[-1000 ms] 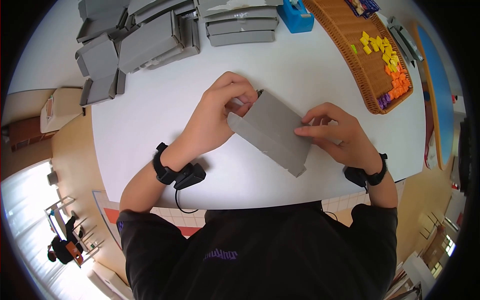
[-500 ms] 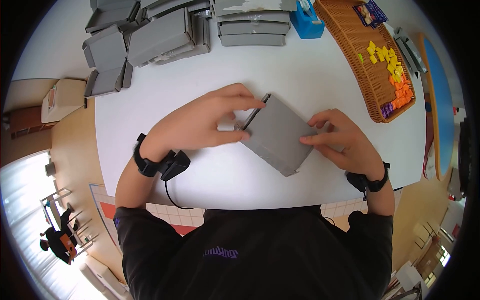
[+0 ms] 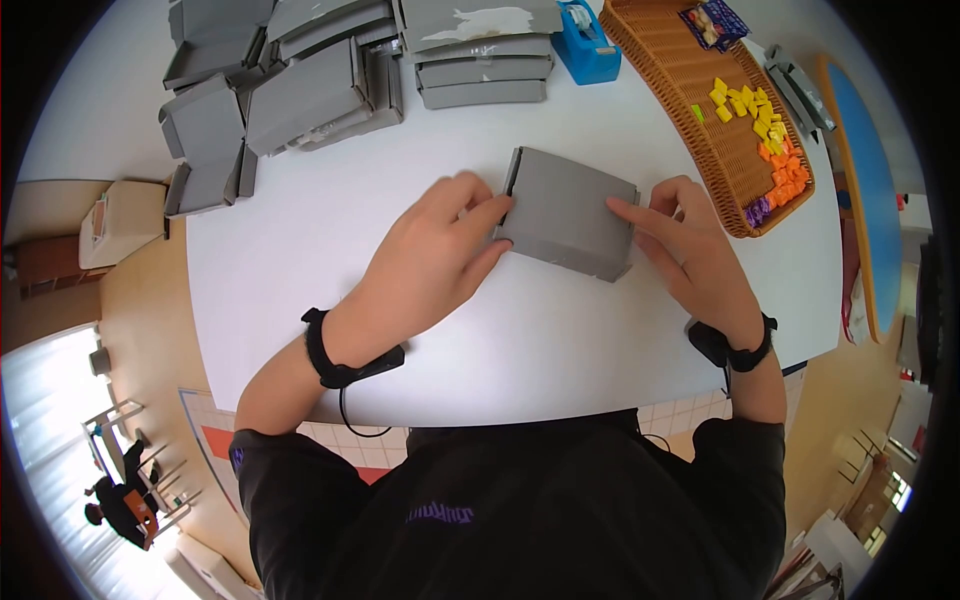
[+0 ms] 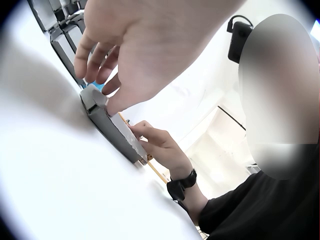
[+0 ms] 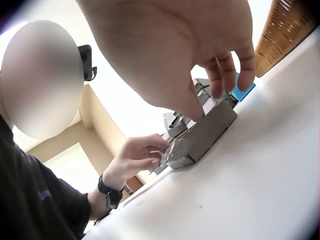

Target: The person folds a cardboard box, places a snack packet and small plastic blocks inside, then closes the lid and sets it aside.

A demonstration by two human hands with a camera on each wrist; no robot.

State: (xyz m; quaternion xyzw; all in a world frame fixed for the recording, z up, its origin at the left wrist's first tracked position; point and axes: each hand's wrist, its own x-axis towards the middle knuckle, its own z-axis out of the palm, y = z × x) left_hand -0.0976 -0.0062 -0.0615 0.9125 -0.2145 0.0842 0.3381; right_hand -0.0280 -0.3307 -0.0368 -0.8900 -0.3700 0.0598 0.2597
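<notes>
A closed grey cardboard box (image 3: pixel 570 212) lies on the white table in front of the person. At its left end is the left hand (image 3: pixel 425 245), with the index fingertip and thumb holding the edge. The left wrist view shows this thumb (image 4: pixel 117 103) right at the box's corner, the other fingers bent loosely above. At the opposite end, the right hand (image 3: pixel 700 250) holds the box, one finger on the lid and the thumb by the side wall. A shiny strip of clear tape (image 5: pixel 175 151) shows at the box's end near the left hand.
Stacked grey boxes (image 3: pixel 485 70) and several opened ones (image 3: pixel 210 125) stand at the back left. Beside them is a blue tape dispenser (image 3: pixel 590 55). A wicker basket (image 3: pixel 680 115) at the right contains yellow, orange and purple pieces and a dark blue packet (image 3: pixel 715 22).
The box has turned to lie nearly straight across and moved away from the person. The left hand shifted along its left end; the right hand followed at the right end.
</notes>
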